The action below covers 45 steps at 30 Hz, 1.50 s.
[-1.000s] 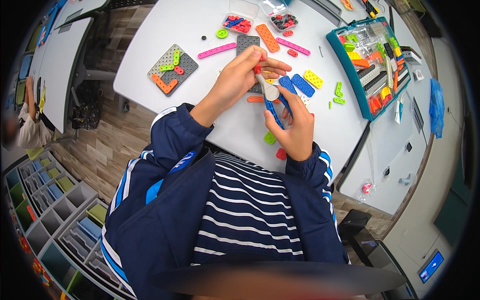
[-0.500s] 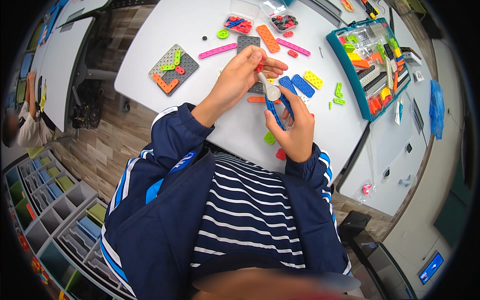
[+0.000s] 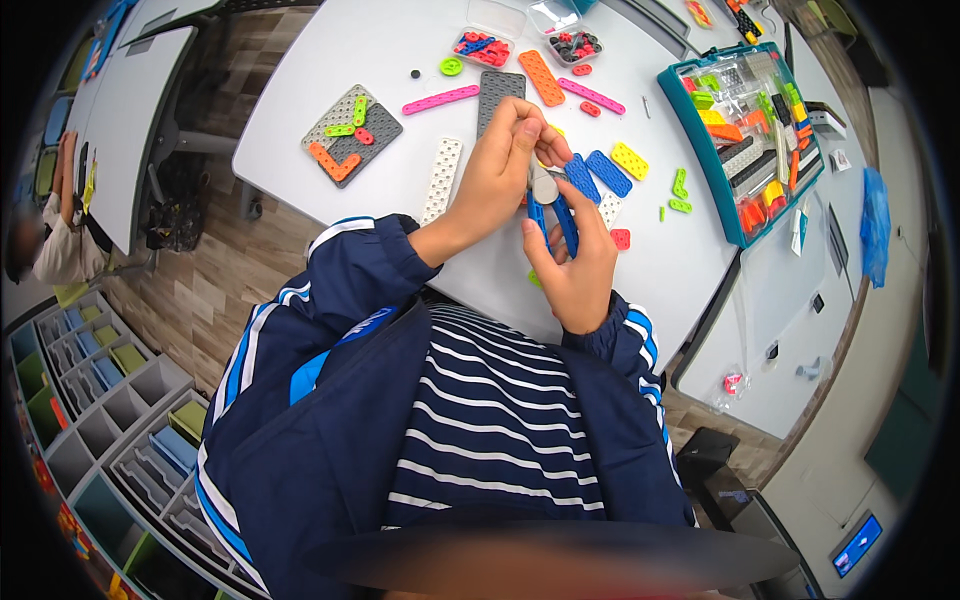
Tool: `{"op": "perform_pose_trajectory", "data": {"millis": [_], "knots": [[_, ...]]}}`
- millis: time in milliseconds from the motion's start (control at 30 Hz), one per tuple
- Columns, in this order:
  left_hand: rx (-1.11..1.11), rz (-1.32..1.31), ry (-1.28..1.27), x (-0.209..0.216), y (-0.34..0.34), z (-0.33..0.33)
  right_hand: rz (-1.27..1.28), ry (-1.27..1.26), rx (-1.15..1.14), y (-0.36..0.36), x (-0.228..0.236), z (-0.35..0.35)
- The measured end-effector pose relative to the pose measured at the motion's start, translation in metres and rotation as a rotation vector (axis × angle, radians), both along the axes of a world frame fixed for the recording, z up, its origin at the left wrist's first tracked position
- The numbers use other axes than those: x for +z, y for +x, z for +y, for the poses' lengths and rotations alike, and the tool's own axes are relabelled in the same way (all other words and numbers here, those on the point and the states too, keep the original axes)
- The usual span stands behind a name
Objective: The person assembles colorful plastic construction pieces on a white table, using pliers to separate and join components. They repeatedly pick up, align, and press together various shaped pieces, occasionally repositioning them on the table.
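Observation:
In front of my chest, over the white table, my right hand (image 3: 580,275) grips a pair of pliers (image 3: 544,190) by its blue handles. The pliers have a grey head, which points away from me toward my left hand. My left hand (image 3: 500,165) is closed in a pinch at the jaw end, with its fingers curled around it. What those fingers hold is hidden. Just beyond lies a dark grey perforated plate (image 3: 498,95). Blue perforated plates (image 3: 608,172) rest to the right of the pliers, and a white perforated strip (image 3: 442,180) lies left of my left wrist.
A grey plate (image 3: 373,150) bearing green, orange and red pieces sits at left. Pink strips (image 3: 440,99) and an orange plate (image 3: 541,78) lie farther back. Clear boxes of small parts (image 3: 482,47) stand behind them. A teal case (image 3: 735,235) full of pieces is at right.
My left fingers have curled closer around the pliers' jaws, covering the red piece that showed there. The pliers have turned more upright, and the white strip has come into sight.

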<state>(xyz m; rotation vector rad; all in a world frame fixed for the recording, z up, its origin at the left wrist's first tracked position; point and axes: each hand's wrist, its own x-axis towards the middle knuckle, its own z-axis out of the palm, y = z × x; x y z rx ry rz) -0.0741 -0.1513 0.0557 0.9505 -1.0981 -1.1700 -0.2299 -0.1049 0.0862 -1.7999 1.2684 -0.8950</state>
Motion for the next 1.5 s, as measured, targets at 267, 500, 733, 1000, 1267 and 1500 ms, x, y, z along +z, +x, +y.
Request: {"op": "perform_pose_trajectory", "data": {"millis": [267,500,733,1000,1267,1500], "knots": [[0.006,0.042,0.032,0.003,-0.002,0.003,-0.016,0.039,0.016,-0.001,-0.007,0.001],[0.115,0.394,0.245,0.005,0.026,-0.007,-0.139,0.327,0.021,-0.003,0.011,0.004],[-0.202,0.419,0.350,0.015,0.060,0.002,-0.262,0.367,0.089,-0.003,0.016,0.007],[-0.271,0.014,0.322,0.020,0.062,0.019,-0.468,0.562,0.192,-0.017,0.006,0.004],[-0.227,-0.387,0.140,0.034,0.061,0.026,-0.321,0.511,0.204,-0.013,-0.001,0.005],[-0.089,-0.444,0.095,0.033,0.047,0.025,-0.436,0.496,0.165,-0.009,0.003,0.008]]}}
